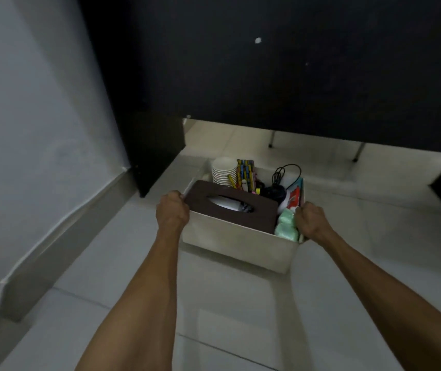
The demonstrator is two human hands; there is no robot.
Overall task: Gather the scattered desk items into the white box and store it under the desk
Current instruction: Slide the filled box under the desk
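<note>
Our left hand [172, 210] and right hand [311, 220] curl fingers over the rims of the white rectangular box [236, 236], mid-frame; if we tilt it, the stacked white paper cups [223, 170] may spill.

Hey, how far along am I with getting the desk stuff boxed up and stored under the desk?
Gathering looks done: the white box holds a brown tissue box, paper cups, pens and a black cable. In hand: left hand and right hand grip its side rims, low over the tiled floor before the black desk panel. Left: push it in, set it down and let go.
</note>
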